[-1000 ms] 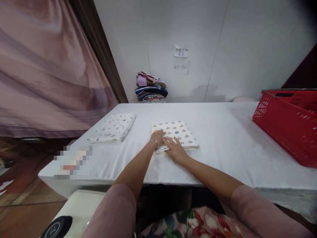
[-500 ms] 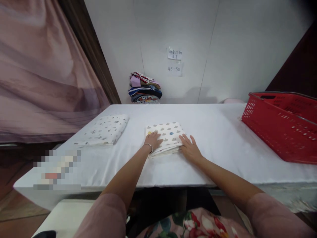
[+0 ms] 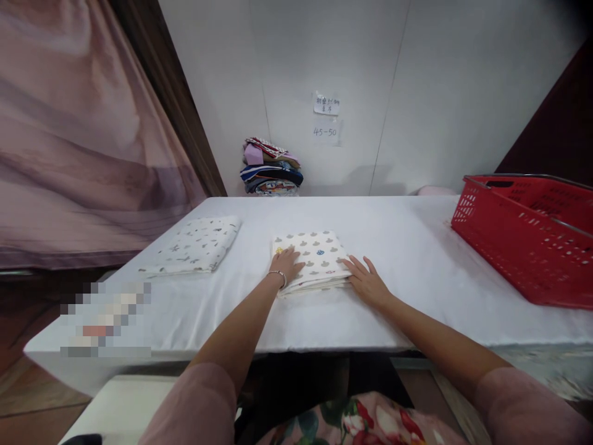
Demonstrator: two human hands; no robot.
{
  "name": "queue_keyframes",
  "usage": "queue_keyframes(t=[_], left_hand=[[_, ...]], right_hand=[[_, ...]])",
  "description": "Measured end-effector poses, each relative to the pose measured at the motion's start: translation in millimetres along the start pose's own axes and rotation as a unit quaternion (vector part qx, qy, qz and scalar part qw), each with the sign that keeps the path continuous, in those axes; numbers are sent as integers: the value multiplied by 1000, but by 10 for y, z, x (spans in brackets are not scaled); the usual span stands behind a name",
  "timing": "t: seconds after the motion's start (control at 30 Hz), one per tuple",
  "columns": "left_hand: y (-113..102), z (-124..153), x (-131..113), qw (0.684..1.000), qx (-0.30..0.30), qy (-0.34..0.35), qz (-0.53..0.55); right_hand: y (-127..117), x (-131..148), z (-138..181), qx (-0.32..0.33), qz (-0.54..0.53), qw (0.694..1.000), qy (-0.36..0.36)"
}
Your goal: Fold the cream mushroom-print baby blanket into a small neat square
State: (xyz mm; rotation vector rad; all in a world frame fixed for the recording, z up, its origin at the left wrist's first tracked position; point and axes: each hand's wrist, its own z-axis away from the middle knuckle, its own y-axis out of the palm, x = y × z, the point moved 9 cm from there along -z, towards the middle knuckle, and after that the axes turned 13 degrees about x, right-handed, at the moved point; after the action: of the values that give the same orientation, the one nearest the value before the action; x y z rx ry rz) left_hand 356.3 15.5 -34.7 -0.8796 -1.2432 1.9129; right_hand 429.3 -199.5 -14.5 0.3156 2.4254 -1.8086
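A white cloth with a grey mushroom-like print [image 3: 319, 244] lies folded in layers on the white-covered table [image 3: 393, 235]. My left hand [image 3: 286, 266] rests flat on its left side, fingers apart, with a bracelet at the wrist. At the cloth's right edge, my right hand [image 3: 368, 283] has its fingers stretched out, the tips touching the near right corner. Neither hand grips it. Further left lies another folded white cloth with small dark prints [image 3: 197, 244], apart from both hands.
A red plastic basket [image 3: 523, 241] stands on the right end of the table. Behind the table's far edge is a pile of folded fabrics [image 3: 271, 170] against the wall. A pink curtain [image 3: 92, 136] hangs at left. A blurred patch covers something at the table's front left.
My right hand has slid a little to the right, and the cloth's near right corner now reaches further right. My left hand stays in place on the cloth.
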Motion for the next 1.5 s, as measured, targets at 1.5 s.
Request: queue_keyframes(t=[1.5], left_hand=[[229, 395, -1735, 955, -224, 191, -20]], right_hand=[[478, -667, 242, -33, -572, 768, 285]])
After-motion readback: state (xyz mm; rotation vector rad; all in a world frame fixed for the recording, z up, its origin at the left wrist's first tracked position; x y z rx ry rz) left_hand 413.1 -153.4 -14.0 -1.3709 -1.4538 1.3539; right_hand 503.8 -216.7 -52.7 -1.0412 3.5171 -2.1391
